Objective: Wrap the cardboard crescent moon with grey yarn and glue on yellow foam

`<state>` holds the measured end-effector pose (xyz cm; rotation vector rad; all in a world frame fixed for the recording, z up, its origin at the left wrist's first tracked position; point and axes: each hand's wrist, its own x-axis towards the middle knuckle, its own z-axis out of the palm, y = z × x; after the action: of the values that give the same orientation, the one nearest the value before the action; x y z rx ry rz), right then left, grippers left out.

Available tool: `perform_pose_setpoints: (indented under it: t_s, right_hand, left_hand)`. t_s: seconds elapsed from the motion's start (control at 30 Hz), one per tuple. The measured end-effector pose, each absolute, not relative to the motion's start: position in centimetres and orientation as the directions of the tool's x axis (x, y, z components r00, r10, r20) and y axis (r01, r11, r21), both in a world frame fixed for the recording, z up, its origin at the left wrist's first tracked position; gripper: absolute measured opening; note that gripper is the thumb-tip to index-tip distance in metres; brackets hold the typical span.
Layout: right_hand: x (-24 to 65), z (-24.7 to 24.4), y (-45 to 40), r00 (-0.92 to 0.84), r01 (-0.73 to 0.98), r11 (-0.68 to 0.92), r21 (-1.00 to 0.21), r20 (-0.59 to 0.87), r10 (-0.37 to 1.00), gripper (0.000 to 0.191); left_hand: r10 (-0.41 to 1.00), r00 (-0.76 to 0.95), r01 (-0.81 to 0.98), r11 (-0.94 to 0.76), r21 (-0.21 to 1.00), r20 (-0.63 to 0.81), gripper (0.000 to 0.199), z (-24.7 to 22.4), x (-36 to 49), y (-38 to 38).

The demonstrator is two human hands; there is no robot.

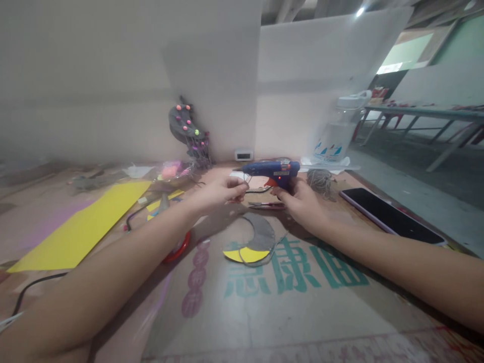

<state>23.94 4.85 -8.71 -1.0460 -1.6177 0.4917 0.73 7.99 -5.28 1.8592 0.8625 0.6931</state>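
My right hand (302,201) is wrapped round the handle of a blue hot glue gun (264,167) with an orange trigger, its nozzle pointing left. My left hand (232,191) is pinched shut just below the nozzle, beside the gun's thin wire stand; what its fingertips hold, if anything, I cannot make out. Below both hands lies a crescent (260,232), part covered in grey yarn and part bare yellow, with a loose yarn strand around its lower right. Thread snips (267,205) lie behind it, under the gun.
A yellow sheet (86,222) and red-handled scissors (179,249) lie left. A grey crescent with coloured pompoms (185,123) leans on the wall near a small digital display (244,155). A grey yarn ball (320,181), phone (389,214) and water bottle (335,133) stand right.
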Motion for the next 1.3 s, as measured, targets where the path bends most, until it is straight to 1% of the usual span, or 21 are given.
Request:
perform_pose_setpoints:
  t_s: [0.07,0.1,0.2,0.3,0.4,0.47,0.53,0.63,0.73,0.9,1.03,1.17,1.3]
  right_hand:
    - [24.0,-8.8,5.1,0.008,0.309,0.561,-0.768,0.592,0.806,0.028]
    - [24.1,-8.8,5.2,0.018,0.282,0.571,-0.771,0.600,0.800,0.030]
    - [24.1,-8.8,5.4,0.024,0.271,0.585,-0.765,0.612,0.790,0.034]
    - [24.1,-8.8,5.4,0.004,0.295,0.595,-0.748,0.624,0.782,0.033]
    - [24.1,-8.9,5.4,-0.010,0.297,0.578,-0.760,0.603,0.798,0.030]
    - [24.0,-8.9,5.4,-0.012,0.290,0.567,-0.771,0.590,0.807,0.028]
    - [24.0,-8.9,5.3,-0.016,0.297,0.559,-0.775,0.581,0.814,0.025]
    - [23.9,-8.8,5.1,-0.029,0.312,0.541,-0.781,0.561,0.827,0.021]
    - [23.8,-8.6,4.9,-0.039,0.326,0.521,-0.789,0.540,0.841,0.020]
    - [23.7,-8.6,4.8,-0.043,0.324,0.503,-0.801,0.519,0.854,0.020]
    - [23.7,-8.6,4.7,-0.057,0.326,0.504,-0.800,0.515,0.855,0.022]
    - [23.5,-8.4,4.4,-0.076,0.323,0.496,-0.806,0.500,0.862,0.024]
    - [23.4,-8.4,4.4,-0.085,0.328,0.506,-0.798,0.508,0.857,0.028]
  left_hand:
    - [0.849,0.524,0.322,-0.265,0.909,0.062,0.033,-5.3,0.6,8.3]
    - [0.868,0.495,0.317,-0.218,0.923,0.035,0.031,-5.3,0.6,8.3]
    - [0.908,0.419,0.247,-0.107,0.963,-0.006,0.025,-5.4,0.9,8.2]
    - [0.929,0.369,0.119,-0.048,0.992,0.001,0.021,-5.3,1.4,7.9]
    - [0.942,0.332,-0.046,-0.040,0.998,0.053,0.020,-5.2,1.6,7.6]
    - [0.948,0.307,-0.102,-0.054,0.993,0.083,0.020,-5.2,1.7,7.6]
    - [0.955,0.277,-0.119,-0.073,0.990,0.104,0.021,-5.3,1.6,7.8]
    - [0.960,0.240,-0.120,-0.116,0.986,0.142,0.021,-5.5,1.4,8.3]
    - [0.953,0.251,-0.115,-0.148,0.982,0.173,0.018,-5.7,1.3,8.6]
    - [0.926,0.311,-0.061,-0.204,0.977,0.213,0.028,-5.7,1.5,8.0]
    - [0.919,0.297,-0.038,-0.262,0.964,0.261,0.030,-5.7,1.8,7.5]
    - [0.937,0.272,-0.027,-0.220,0.975,0.219,0.027,-5.9,2.0,7.3]
    - [0.946,0.270,0.048,-0.201,0.978,0.181,0.024,-6.0,2.2,7.0]
